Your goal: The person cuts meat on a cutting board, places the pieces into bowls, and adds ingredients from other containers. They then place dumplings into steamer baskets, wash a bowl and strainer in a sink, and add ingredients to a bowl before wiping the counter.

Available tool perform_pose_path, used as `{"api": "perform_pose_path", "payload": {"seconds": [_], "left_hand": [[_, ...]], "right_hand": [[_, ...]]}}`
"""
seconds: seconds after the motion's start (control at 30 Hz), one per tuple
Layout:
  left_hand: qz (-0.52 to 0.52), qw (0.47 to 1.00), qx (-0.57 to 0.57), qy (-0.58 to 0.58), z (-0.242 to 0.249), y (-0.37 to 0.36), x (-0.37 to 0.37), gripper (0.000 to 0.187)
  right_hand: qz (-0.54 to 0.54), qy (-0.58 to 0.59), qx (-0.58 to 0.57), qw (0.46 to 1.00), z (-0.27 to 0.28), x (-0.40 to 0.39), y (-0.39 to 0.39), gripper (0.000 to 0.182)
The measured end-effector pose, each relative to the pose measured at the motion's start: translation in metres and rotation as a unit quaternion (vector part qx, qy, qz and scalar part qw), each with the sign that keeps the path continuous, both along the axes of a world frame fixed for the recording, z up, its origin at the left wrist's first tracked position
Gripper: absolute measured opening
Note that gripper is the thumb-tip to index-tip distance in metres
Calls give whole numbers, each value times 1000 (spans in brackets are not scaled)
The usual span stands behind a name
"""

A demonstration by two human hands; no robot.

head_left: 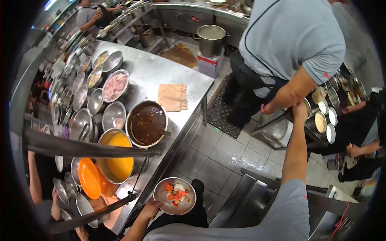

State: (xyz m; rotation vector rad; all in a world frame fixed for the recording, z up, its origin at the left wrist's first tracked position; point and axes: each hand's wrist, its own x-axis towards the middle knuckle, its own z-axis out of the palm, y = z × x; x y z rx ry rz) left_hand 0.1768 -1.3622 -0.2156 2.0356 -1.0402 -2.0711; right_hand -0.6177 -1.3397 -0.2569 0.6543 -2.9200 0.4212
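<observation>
My left hand is closed on the rim of a metal bowl, low in the middle of the view. Inside the bowl lie orange-red vegetable pieces and some pale pieces. My right arm stretches out to the far right. At its end, my right hand is at the left side of a metal container on a rack. Its fingers are mostly hidden, so the grip does not show. Beside that container stand several white-rimmed round tubs.
A steel table on the left bears several metal bowls, a pot of dark sauce, a pot of yellow liquid and a cloth. A co-worker in a grey shirt stands close ahead. The tiled floor looks wet.
</observation>
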Motion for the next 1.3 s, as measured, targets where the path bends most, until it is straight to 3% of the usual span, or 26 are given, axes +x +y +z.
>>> {"api": "perform_pose_path", "payload": {"seconds": [0.23, 0.3, 0.37, 0.4, 0.43, 0.47, 0.5, 0.53, 0.57, 0.6, 0.63, 0.67, 0.7, 0.73, 0.8, 0.83, 0.87, 0.9, 0.97, 1.0, 1.07, 1.1, 1.17, 1.2, 1.27, 1.3], "left_hand": [[16, 999, -8, 51, -18, 16, 20, 58], [27, 999, 1, 47, -22, 19, 25, 56], [38, 998, 10, 41, -23, 21, 26, 54], [24, 999, 21, 28, -19, 20, 28, 52], [10, 999, 33, 13, -16, 20, 31, 51], [5, 999, 35, 9, -20, 21, 38, 51], [30, 999, 24, 33, -29, 24, 45, 51], [56, 997, 15, 59, -33, 30, 50, 51], [49, 997, 25, 56, -23, 27, 47, 51], [7, 998, 55, 27, -3, 18, 38, 51], [-34, 996, 84, -3, 10, 19, 41, 52], [-39, 995, 90, -10, 8, 28, 49, 52], [0, 998, 53, 17, -3, 36, 57, 46], [39, 998, 17, 44, -6, 44, 65, 41], [31, 999, 16, 41, 2, 57, 79, 44], [23, 999, 14, 47, 0, 65, 95, 47], [12, 998, 11, 53, 2, 72, 111, 49], [-7, 1000, 3, 30, 37, 77, 104, 48], [44, 998, -7, 52, 30, 102, 145, 47], [79, 995, -6, 60, 33, 114, 161, 48], [35, 997, 16, 70, 36, 128, 209, 50], [-6, 996, 34, 80, 33, 136, 237, 53], [32, 995, 2, 96, 39, 164, 264, 55], [68, 991, -29, 110, 41, 177, 280, 57], [-26, 994, -27, 106, 37, 190, 336, 58], [-21, 992, -36, 116, 54, 197, 346, 58]], "right_hand": [[-9, 18, -142, 990, -4, -16, 9, 40], [-15, 9, -181, 983, -9, -32, 16, 40], [-126, 40, -278, 951, -20, -65, 22, 41], [-127, 40, -279, 951, -20, -74, 23, 41], [-129, -17, -462, 878, -17, -77, 24, 39], [-129, -71, -623, 768, -16, -78, 31, 38], [-139, -169, -699, 681, 4, -53, 30, 35], [-104, -204, -743, 629, 15, -27, 27, 32], [-124, -228, -754, 604, 38, 16, 15, 34], [-51, -329, -795, 507, 23, 27, 26, 30], [9, -372, -806, 460, 24, 72, 31, 28], [105, -464, -802, 362, 6, 102, 42, 26], [100, -509, -793, 320, 6, 153, 46, 26], [94, -564, -783, 244, 10, 209, 46, 28], [129, -747, -645, 92, -38, 293, 57, 28], [217, -665, -649, 298, -11, 372, 48, 22], [278, -722, -546, 321, 8, 429, 47, 18], [310, -772, -437, 343, 15, 485, 51, 24], [371, -813, -102, 436, 54, 592, 58, 32], [512, -710, 18, 483, 85, 639, 57, 37], [649, -593, 82, 469, 70, 736, 77, 41], [649, -591, 83, 472, 72, 766, 84, 41], [647, -580, 145, 473, 83, 817, 96, 42], [658, -571, 119, 476, 95, 830, 100, 36], [676, -529, 23, 513, 112, 854, 111, 23], [663, -539, -24, 519, 125, 862, 117, 19]]}}
